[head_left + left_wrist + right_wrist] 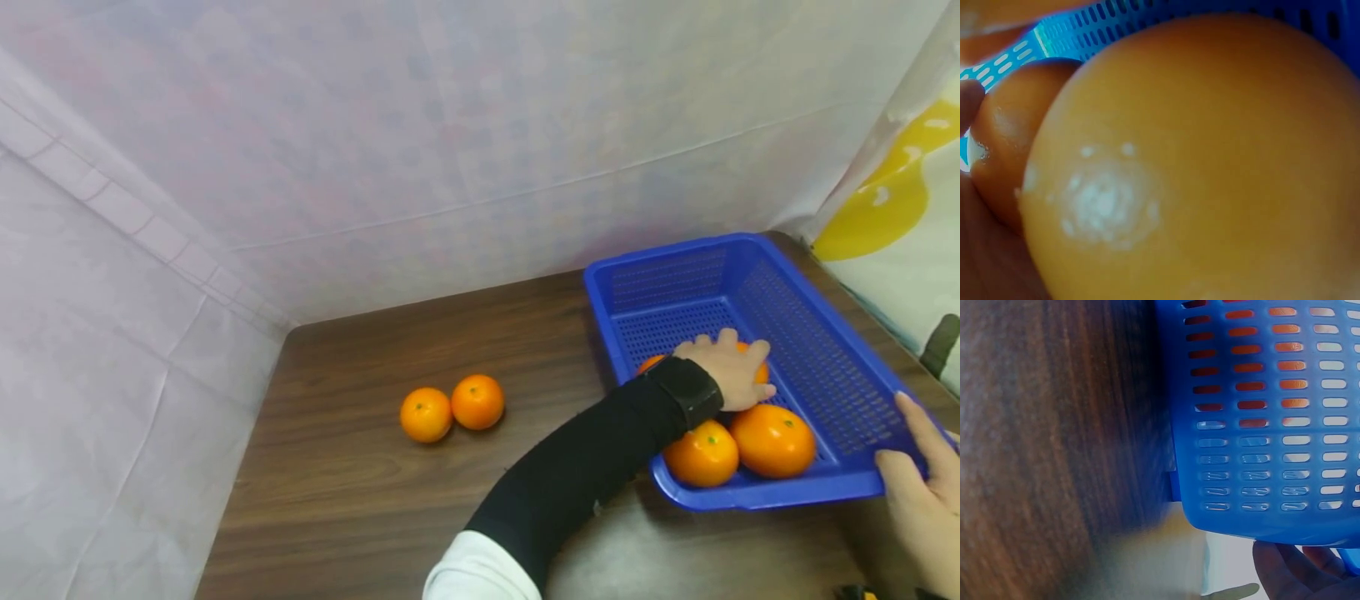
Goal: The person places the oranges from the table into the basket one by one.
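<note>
- Two oranges are seen on the brown tabletop, touching each other, well apart to the left of the fingers.
- The left hand is laid on top of an orange inside the blue basket. Its fingers are curled over the fruit, so it looks gripped from above.
- Another orange is half hidden just beside the wrist.
- Two more oranges are packed just below that hand, at the basket's near end. One is shown very close and blurry by the left wrist view.
- The basket's near right corner is held by the right hand, likely so that it is kept from sliding. Its fingers are tucked under the rim there.
</note>
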Tool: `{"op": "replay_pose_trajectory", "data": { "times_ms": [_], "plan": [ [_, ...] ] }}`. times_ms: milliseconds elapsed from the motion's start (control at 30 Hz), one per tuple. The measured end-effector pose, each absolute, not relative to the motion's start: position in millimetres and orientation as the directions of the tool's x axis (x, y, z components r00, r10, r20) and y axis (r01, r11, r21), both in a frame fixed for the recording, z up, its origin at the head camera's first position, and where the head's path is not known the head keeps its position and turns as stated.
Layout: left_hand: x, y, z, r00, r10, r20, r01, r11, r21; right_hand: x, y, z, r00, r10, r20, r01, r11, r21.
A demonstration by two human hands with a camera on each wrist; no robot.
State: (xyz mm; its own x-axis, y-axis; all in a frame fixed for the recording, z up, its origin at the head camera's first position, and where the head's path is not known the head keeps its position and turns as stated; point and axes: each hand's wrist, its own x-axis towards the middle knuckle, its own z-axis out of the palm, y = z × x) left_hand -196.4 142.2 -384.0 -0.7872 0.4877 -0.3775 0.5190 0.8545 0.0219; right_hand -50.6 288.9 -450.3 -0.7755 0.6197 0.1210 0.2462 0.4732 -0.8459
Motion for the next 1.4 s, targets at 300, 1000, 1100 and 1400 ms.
{"op": "replay_pose_trajectory", "data": {
  "times_ms": [300,1000,1100,1400],
  "plan": [
    [-196.9,140.8,-384.2,-0.771,0.492,-0.404,0.522,0.852,0.042,-50.1,287.3,-443.6,-0.790,0.605,0.095,0.272,0.486,-0.831],
    [-196.6,135.3,-382.9,-0.747,0.509,-0.428,0.534,0.843,0.071,-49.8,286.6,-443.9,-0.788,0.609,0.086,0.284,0.485,-0.827],
    [-198.1,135.3,-383.8,-0.747,0.521,-0.413,0.541,0.837,0.079,-50.0,286.3,-443.3,-0.790,0.607,0.085,0.286,0.488,-0.825],
    [-201.7,133.2,-380.9,-0.750,0.521,-0.408,0.531,0.842,0.100,-49.8,285.8,-443.4,-0.779,0.618,0.108,0.278,0.495,-0.824]
  ]
}}
